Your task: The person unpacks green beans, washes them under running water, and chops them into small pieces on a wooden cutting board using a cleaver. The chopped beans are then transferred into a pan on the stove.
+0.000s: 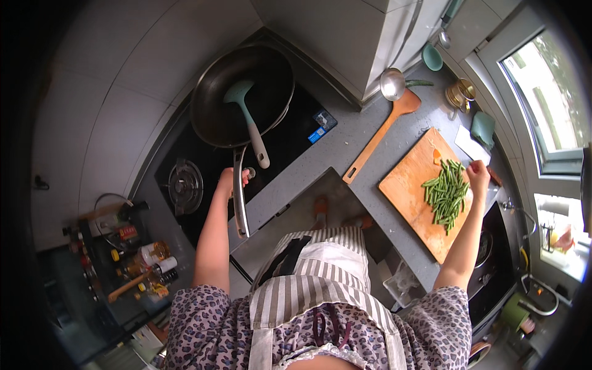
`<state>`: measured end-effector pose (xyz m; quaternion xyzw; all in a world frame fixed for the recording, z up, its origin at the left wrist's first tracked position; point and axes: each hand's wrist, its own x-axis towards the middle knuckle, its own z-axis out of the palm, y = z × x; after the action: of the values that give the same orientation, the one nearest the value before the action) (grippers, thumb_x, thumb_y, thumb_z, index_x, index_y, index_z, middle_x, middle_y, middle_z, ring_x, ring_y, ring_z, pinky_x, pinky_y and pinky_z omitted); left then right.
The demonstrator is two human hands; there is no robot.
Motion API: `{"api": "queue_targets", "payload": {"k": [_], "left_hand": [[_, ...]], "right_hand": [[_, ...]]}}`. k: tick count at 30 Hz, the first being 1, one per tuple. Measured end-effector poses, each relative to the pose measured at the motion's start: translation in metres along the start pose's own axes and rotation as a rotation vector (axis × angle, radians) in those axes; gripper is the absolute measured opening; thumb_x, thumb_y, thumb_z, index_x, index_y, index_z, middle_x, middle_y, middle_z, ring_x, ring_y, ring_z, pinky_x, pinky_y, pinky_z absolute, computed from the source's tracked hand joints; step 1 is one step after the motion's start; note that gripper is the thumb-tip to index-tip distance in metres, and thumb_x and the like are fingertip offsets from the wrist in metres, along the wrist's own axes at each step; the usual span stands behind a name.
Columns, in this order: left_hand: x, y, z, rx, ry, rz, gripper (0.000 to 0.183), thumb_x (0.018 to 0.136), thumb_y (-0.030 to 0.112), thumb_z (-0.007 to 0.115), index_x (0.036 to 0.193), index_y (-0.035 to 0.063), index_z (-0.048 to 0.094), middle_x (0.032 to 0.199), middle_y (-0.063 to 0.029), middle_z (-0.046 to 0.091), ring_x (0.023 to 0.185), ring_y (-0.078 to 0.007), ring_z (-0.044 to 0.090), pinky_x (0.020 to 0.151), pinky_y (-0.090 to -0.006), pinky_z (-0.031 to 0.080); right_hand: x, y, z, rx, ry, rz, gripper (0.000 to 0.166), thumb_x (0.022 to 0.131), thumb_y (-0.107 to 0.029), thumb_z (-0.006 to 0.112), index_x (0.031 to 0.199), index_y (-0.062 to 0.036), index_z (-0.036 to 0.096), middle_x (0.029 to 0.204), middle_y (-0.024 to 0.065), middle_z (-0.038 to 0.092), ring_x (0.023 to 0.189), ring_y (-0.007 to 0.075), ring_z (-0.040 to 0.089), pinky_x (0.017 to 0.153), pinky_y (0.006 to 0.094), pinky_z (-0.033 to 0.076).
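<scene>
At the front of the black gas hob (pixel 296 111), my left hand (pixel 227 181) has its fingers at a control knob (pixel 251 173). The pan's metal handle (pixel 239 194) passes above this hand and hides part of it. A dark wok (pixel 212 111) sits on the hob, with a teal-headed spatula (pixel 252 129) lying in it. My right hand (pixel 478 175) is curled by the right edge of a wooden cutting board (pixel 407 185), beside cut green beans (pixel 446 194). Nothing shows in its fingers. Behind it lies what looks like a cleaver (pixel 471 142) with a brown handle.
A wooden turner (pixel 377 138) and a metal ladle (pixel 392 84) lie on the grey counter (pixel 337 155). Beyond the board stand a brass-coloured cup (pixel 460 95) and a folded green cloth (pixel 483 128). Bottles (pixel 155 252) crowd the left side. An open window (pixel 541 92) is at right.
</scene>
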<state>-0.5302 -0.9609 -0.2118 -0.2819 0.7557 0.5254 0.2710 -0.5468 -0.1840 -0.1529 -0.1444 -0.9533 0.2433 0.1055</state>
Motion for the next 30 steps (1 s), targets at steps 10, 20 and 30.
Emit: {"api": "queue_targets", "payload": {"k": [10, 20, 30], "left_hand": [[0.013, -0.001, 0.002, -0.135, -0.042, -0.079, 0.028, 0.085, 0.023, 0.067, 0.072, -0.001, 0.064, 0.067, -0.0088, 0.064, 0.053, -0.0137, 0.056, 0.05, -0.027, 0.045], [0.016, -0.018, 0.011, -1.597, -0.198, -0.697, 0.016, 0.088, 0.0, 0.056, 0.1, -0.0101, 0.057, 0.092, -0.0212, 0.06, 0.073, -0.0239, 0.062, 0.061, -0.0269, 0.061], [0.011, -0.01, 0.008, -1.992, -0.281, -0.889, 0.03, 0.092, 0.003, 0.049, 0.12, -0.007, 0.049, 0.105, -0.0205, 0.06, 0.088, -0.0308, 0.063, 0.07, -0.0366, 0.061]], "right_hand": [[-0.098, -0.147, 0.03, -0.149, 0.174, -0.214, 0.028, 0.077, 0.0, 0.061, 0.104, -0.0048, 0.062, 0.109, 0.0129, 0.059, 0.102, 0.0321, 0.057, 0.087, 0.0385, 0.047], [-0.164, -0.211, 0.057, 0.183, 0.286, -0.115, 0.021, 0.078, 0.006, 0.059, 0.097, -0.0026, 0.064, 0.099, 0.0123, 0.062, 0.09, 0.0267, 0.061, 0.079, 0.0336, 0.05], [-0.183, -0.251, 0.092, 0.481, 0.115, -0.162, 0.025, 0.075, 0.007, 0.058, 0.098, -0.0026, 0.063, 0.101, 0.011, 0.061, 0.089, 0.0291, 0.061, 0.075, 0.034, 0.05]]}}
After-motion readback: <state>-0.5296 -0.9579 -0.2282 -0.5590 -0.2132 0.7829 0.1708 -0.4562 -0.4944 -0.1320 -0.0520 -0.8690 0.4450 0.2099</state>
